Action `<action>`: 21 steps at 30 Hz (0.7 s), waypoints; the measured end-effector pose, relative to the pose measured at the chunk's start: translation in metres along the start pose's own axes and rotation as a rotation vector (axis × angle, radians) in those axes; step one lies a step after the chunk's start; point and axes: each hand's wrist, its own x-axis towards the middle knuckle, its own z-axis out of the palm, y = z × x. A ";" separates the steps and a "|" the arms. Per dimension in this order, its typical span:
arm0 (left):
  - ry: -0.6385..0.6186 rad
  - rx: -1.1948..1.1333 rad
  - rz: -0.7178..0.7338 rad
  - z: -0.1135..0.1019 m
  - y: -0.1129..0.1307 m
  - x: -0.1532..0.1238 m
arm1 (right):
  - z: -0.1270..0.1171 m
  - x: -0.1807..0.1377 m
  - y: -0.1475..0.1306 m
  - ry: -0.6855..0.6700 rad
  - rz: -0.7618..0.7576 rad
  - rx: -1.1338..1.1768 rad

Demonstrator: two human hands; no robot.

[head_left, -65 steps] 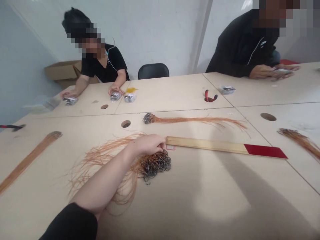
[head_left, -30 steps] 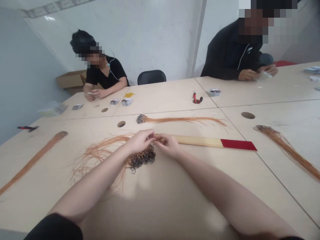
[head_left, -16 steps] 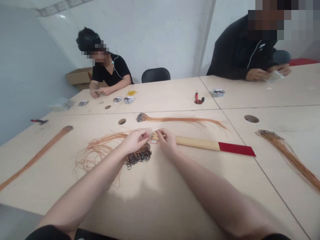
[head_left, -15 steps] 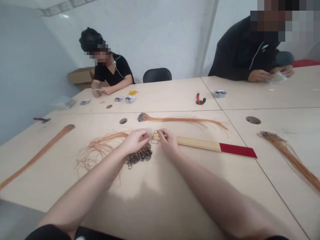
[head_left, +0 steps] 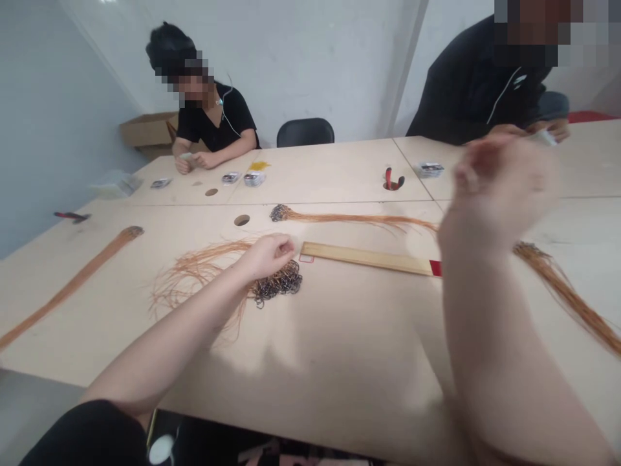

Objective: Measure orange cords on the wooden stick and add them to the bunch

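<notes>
My left hand (head_left: 274,254) is closed in a pinch over the left end of a flat wooden stick (head_left: 363,256) with a red right end. What the fingertips hold is too small to make out. Under and beside that hand lies a pile of dark metal hooks (head_left: 279,285), with loose orange lines (head_left: 194,272) fanning out to the left. A small red-outlined rectangle (head_left: 306,258) shows by the stick's end. My right hand (head_left: 499,184) is raised high at the right, smeared by motion, so its grip cannot be read. Its forearm hides part of the red end.
Bundles of hooked orange line lie at the back (head_left: 339,218), left (head_left: 92,275) and right (head_left: 563,288). Red-handled pliers (head_left: 394,179) stand in a table hole. Two people work across the table, near small stacked packets (head_left: 253,179). A black chair (head_left: 305,131) stands behind.
My right hand has left the stick's end and swung up and to the right. My left hand stays near the hook pile. The view has shifted slightly.
</notes>
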 end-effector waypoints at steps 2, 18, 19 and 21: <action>0.008 0.001 0.011 0.005 -0.002 0.006 | -0.017 0.017 -0.015 0.068 -0.135 -0.027; 0.207 -0.163 -0.032 0.036 -0.023 0.035 | 0.036 -0.103 0.105 -1.015 0.056 -0.637; 0.214 -0.164 -0.020 0.038 -0.025 0.036 | 0.036 -0.105 0.106 -1.035 0.058 -0.641; 0.223 -0.167 -0.009 0.041 -0.029 0.036 | 0.038 -0.108 0.106 -1.075 0.057 -0.666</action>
